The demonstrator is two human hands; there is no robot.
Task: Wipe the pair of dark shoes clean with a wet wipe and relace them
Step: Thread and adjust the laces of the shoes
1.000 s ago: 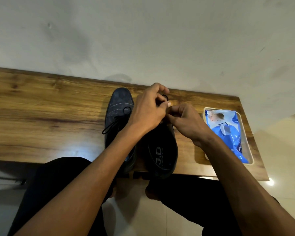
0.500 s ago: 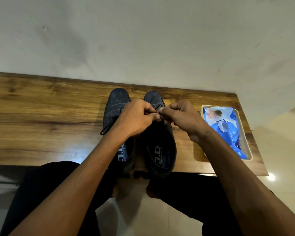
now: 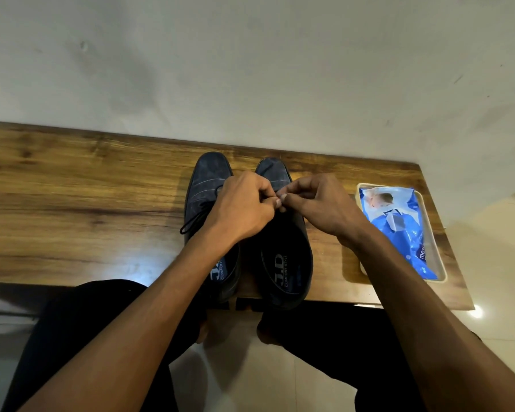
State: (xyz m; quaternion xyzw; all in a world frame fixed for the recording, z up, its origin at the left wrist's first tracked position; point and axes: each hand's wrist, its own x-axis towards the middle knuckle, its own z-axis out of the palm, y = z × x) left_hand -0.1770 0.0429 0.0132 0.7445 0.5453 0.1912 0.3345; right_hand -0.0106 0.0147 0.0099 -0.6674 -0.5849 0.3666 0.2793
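Left hand [image 3: 244, 209] and right hand [image 3: 318, 206] pinch a thin lace over the right suede shoe [image 3: 283, 257], insole marked "J.D COMFORT STYLE", on the wood-grain table [image 3: 87, 209].

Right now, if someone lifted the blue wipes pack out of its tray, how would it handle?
The wipes pack would probably sag, since its film looks crinkled and soft. Its glossy surface may be slippery. It lies flat in the tray, so rolling seems unlikely.
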